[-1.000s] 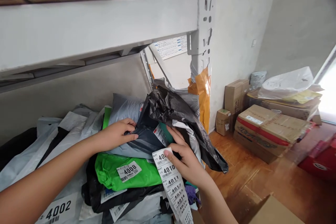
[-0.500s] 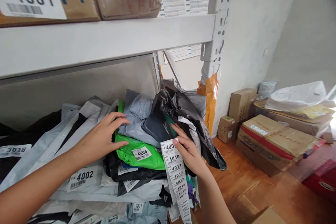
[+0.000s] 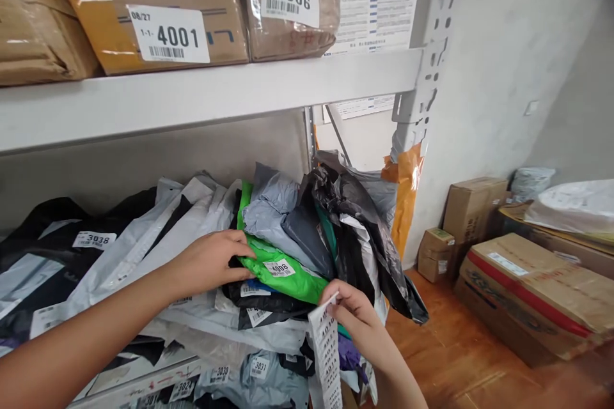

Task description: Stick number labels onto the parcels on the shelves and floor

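Observation:
My left hand (image 3: 211, 261) is closed on the left edge of a bright green mailing bag (image 3: 300, 286) labelled 4008. A strip of printed number labels (image 3: 326, 358) hangs from my right hand (image 3: 355, 316), pinched between thumb and fingers. Those right fingers are close to the right end of the green bag; whether they also grip it I cannot tell. Grey mailing bags (image 3: 273, 198) and a crumpled black plastic bag (image 3: 350, 204) lie above and behind the green one. Darker labelled bags (image 3: 283, 313) are stacked under it.
On the shelf beam (image 3: 215, 99) overhead stand cartons marked 4001 (image 3: 225, 25) and 4006 (image 3: 292, 38). White mailing bags (image 3: 158, 236) fill the left side. The taped rack post (image 3: 407, 192) rises at the right. Cardboard boxes (image 3: 522, 294) stand on the floor beyond it.
My left hand has closed on the green bag's left edge. My right hand has come down from the bags above, carrying the label strip. The view has shifted left and up.

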